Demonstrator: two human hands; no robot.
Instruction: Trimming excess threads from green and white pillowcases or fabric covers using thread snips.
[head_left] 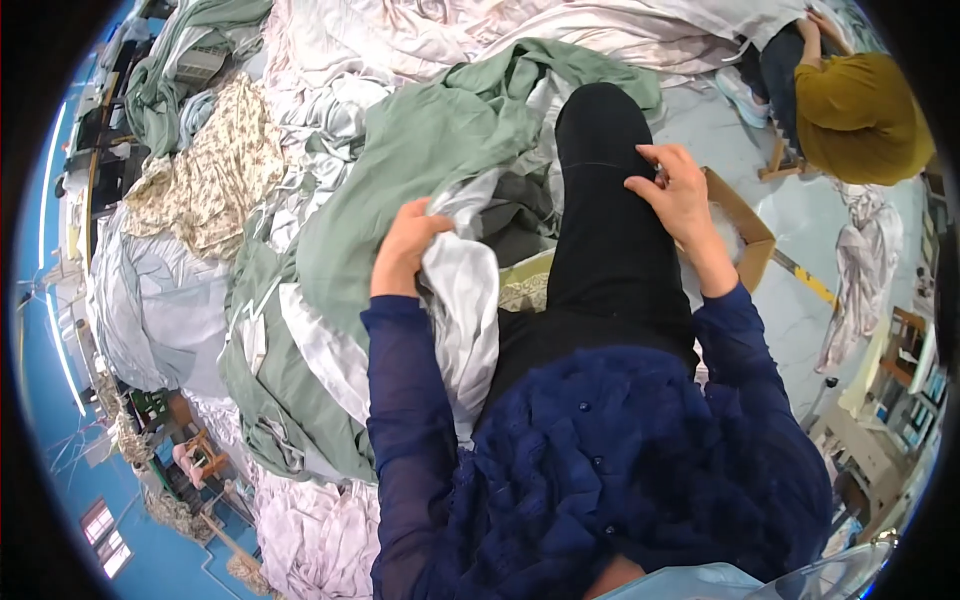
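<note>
My left hand (pixel 408 243) is closed on a piece of thin white cloth (pixel 462 275), which hangs down beside my left thigh. Under and beyond that hand spreads a large sage-green cloth (pixel 400 170) in loose folds. Above my black-trousered leg (pixel 610 210), my right hand (pixel 677 190) has its thumb and forefinger apart. No cloth shows between those fingers. Whether the right hand touches the trouser leg, I cannot tell.
Heaped fabric surrounds me: pale pink sheets (pixel 370 35), a floral cloth (pixel 215 170) and grey-blue cloth (pixel 160 310). A cardboard box (pixel 755 245) stands right of my leg. Beyond it, a person in a mustard top (pixel 860 120) sits handling white cloth.
</note>
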